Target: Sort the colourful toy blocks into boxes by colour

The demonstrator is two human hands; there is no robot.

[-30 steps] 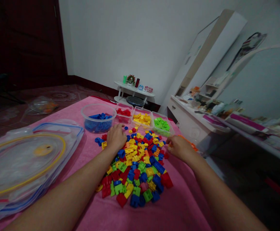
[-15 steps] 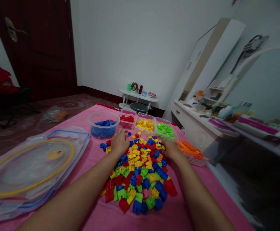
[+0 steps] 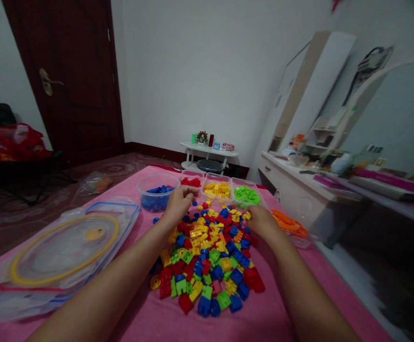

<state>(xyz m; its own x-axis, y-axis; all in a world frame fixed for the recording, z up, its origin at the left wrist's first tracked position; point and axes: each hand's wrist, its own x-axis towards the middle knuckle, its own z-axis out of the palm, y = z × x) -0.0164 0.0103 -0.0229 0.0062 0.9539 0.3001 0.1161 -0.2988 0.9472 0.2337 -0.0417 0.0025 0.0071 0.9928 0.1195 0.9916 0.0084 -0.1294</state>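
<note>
A heap of red, yellow, blue and green toy building blocks [image 3: 207,256] covers the middle of the pink cloth. My left hand [image 3: 179,203] hovers over the heap's far left side, in front of the red-block box. Its fingers are bent together, and whatever they may hold is hidden. At the far right edge of the heap, my right hand [image 3: 260,219] has its fingers closed at a yellow building block [image 3: 246,215]. Behind the heap stand a round tub of blue blocks [image 3: 145,202] and clear boxes with red blocks [image 3: 190,182], yellow blocks [image 3: 217,190] and green blocks [image 3: 246,195].
Orange pieces [image 3: 288,222] lie in a clear container right of my right hand. Clear plastic lids [image 3: 64,249] with blue and yellow rims rest on the left of the pink cloth [image 3: 260,318]. A white dresser [image 3: 292,190] stands to the right.
My left hand has lifted off the blocks and turned its fingers rightward near the red-block box. My right hand has drawn back slightly with the yellow building block. The view has shifted a little.
</note>
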